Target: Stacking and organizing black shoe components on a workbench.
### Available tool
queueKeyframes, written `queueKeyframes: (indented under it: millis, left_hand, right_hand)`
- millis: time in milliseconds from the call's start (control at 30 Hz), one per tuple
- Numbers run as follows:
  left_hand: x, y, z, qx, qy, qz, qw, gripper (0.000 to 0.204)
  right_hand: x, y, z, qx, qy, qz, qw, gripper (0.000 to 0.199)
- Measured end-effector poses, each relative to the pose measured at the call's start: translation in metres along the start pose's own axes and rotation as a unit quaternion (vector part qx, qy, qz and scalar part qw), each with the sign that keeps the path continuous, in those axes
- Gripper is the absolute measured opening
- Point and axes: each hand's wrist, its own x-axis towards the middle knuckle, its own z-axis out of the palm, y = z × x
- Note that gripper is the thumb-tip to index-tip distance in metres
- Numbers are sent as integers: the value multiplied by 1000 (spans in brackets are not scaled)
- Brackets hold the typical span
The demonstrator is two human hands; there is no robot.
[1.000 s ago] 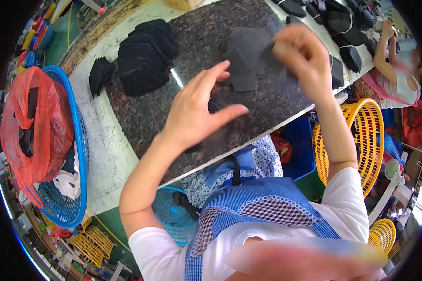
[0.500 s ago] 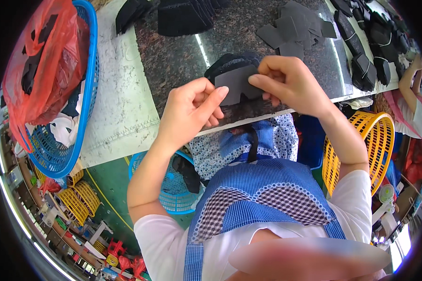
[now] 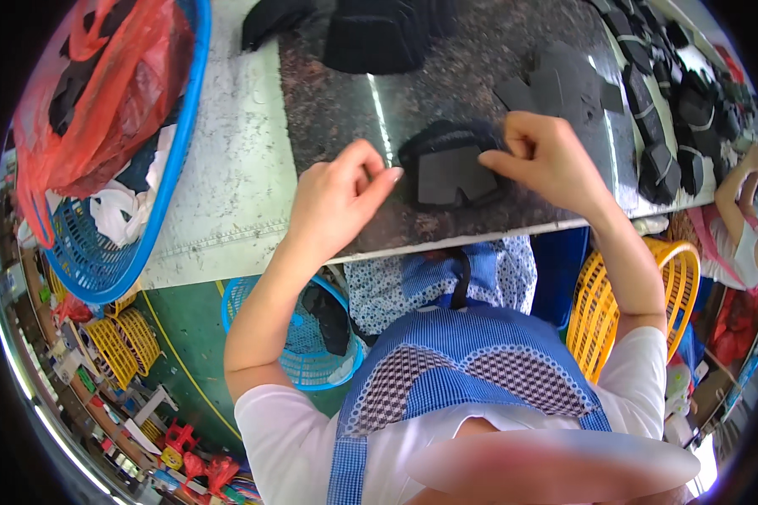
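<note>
A flat dark grey notched sheet piece (image 3: 455,177) lies on top of a black padded-looking piece (image 3: 421,143) near the table's front edge. My left hand (image 3: 337,198) hovers to the left of them, holding nothing, thumb stretched out and fingers loosely curled apart from it. On the other side, my right hand (image 3: 556,160) has its thumb tip at the grey piece's right edge. Its fingers are bent and apart from the thumb, with nothing visible between them; whether the thumb touches the piece I cannot tell.
Loose dark grey sheet pieces (image 3: 564,88) lie beyond my right hand. A stack of black pieces (image 3: 375,38) stands at the back; tied black bundles (image 3: 661,172) line the right. A blue basket (image 3: 195,101) holds a red bag (image 3: 135,101). A yellow basket (image 3: 682,278) stands below the table's right side.
Both hands have released the grey notched piece, which now rests lower on the black piece. My hands have moved apart, left and right. The view has shifted slightly.
</note>
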Motion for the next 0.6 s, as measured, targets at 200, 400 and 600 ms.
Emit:
queueKeyframes:
  millis: [200, 400, 600]
  left_hand:
    - [13, -1, -9, -69, 52, 34, 996, 20]
    - [5, -22, -20, -122, 76, 29, 989, 18]
    - [42, -12, -23, 118, 136, 277, 944, 10]
  right_hand:
    - [107, -28, 26, -233, 211, -396, 863, 21]
    - [140, -13, 29, -346, 169, -458, 801, 10]
    - [136, -21, 28, -359, 162, -428, 814, 10]
